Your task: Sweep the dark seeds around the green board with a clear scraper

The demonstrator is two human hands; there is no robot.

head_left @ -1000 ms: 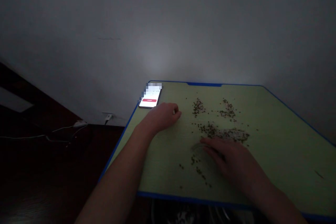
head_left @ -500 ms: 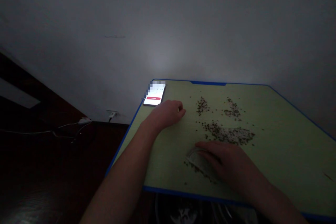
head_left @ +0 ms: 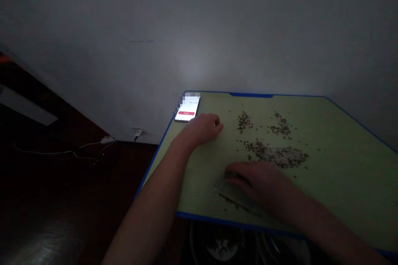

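Black round shapes (head_left: 222,248) with glinting rims, apparently vessels, sit below the near edge of a pale green table (head_left: 342,174). Blue trim (head_left: 217,221) runs along that edge. Just beyond it, a few stray grains (head_left: 231,202) lie along the lower edge of a clear thin piece (head_left: 225,188) that is flat or nearly flat on the tabletop. The person's right hand (head_left: 256,178) holds this piece, thumb and fingers pinched narrowly over its upper side; the palm side is hidden.

Past the right hand's knuckles spreads a large patch of dark grains (head_left: 280,155), wider than it is deep. To its left, the left hand (head_left: 207,127) is curled into a loose fist above the table; whether anything is inside cannot be told. Farther back lie 2 smaller clusters (head_left: 244,122), side by side and apart. A lit phone (head_left: 186,113) with a red button on its screen rests at the far left corner, before a grey wall (head_left: 248,29).
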